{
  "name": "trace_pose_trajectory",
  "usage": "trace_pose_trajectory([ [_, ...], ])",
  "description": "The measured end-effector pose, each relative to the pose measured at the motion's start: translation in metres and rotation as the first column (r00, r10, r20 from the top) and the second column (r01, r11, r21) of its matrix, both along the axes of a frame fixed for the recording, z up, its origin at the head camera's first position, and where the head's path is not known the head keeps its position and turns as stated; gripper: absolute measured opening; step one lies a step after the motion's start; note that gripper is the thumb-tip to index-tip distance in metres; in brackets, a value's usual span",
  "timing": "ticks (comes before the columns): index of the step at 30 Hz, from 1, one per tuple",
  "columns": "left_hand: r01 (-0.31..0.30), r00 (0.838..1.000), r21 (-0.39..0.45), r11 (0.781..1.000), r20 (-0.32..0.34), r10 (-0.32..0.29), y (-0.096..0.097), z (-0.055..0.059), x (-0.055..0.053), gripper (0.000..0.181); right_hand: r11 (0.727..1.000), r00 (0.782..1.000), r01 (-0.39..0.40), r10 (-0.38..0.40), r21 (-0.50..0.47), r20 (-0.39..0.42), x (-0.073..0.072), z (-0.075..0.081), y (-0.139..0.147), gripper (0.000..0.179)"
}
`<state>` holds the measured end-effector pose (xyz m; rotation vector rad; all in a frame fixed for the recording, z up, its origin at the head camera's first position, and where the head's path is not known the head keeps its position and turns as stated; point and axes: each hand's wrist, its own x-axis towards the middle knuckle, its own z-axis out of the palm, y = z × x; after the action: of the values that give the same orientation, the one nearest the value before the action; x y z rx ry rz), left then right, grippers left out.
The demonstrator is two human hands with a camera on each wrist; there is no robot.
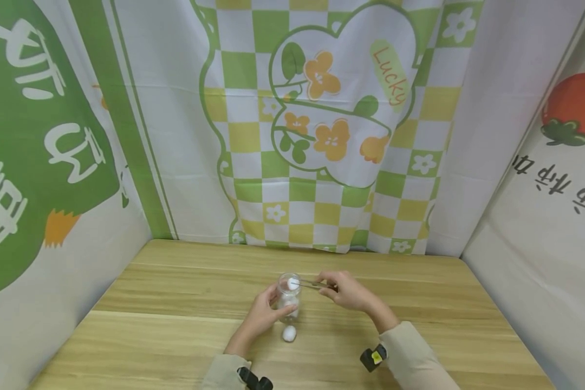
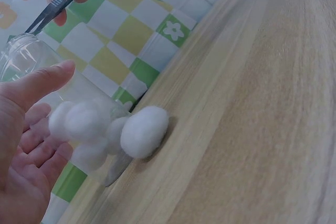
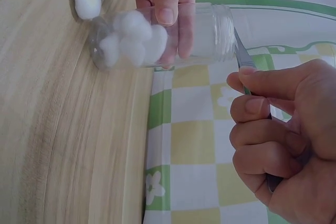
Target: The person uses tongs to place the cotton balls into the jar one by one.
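Note:
A clear glass jar [image 3: 205,30] stands upright on the table, with several white cotton balls [image 3: 135,27] gathered in its lower part. My left hand [image 1: 265,313] holds the jar from the left side, thumb across the front and fingers behind. In my right hand [image 1: 347,292] are metal tweezers [image 3: 242,59], gripped between thumb and fingers, their tips at the jar's mouth. From above, a white ball [image 1: 293,283] shows in the mouth, overlapped by the tips. One loose cotton ball [image 2: 145,132] lies on the table close by the jar's base, on the near side.
The wooden table [image 1: 175,298] carries the jar and the loose ball. Behind it hangs a green and yellow checked cloth [image 1: 331,211], with printed cloth walls [image 1: 526,227] at both sides. A black wrist camera [image 1: 372,357] sits by the right sleeve.

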<state>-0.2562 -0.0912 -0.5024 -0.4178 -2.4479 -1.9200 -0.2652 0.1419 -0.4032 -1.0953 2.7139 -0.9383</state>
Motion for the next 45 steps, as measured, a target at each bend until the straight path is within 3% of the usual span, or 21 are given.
trace_pose_trajectory([
  [15,0.017,1.0,-0.021,1.0,-0.014,-0.017,-0.001,-0.002,0.0,0.07,1.0,1.0,0.017,-0.017,0.017,0.009,0.004,-0.004,0.013,0.024],
  [32,-0.008,1.0,0.01,1.0,0.008,0.008,-0.001,0.0,0.001,0.07,1.0,1.0,0.013,-0.013,-0.001,0.014,0.015,-0.005,0.022,0.023],
  [40,0.01,1.0,-0.011,1.0,-0.011,-0.01,-0.001,-0.001,0.001,0.071,1.0,0.999,0.017,-0.017,-0.007,0.036,0.017,-0.005,0.021,0.025],
  [45,0.036,0.995,-0.068,0.997,-0.088,-0.042,-0.003,-0.001,0.002,0.074,1.0,0.997,0.015,-0.015,-0.002,0.072,0.019,-0.01,0.022,0.026],
])
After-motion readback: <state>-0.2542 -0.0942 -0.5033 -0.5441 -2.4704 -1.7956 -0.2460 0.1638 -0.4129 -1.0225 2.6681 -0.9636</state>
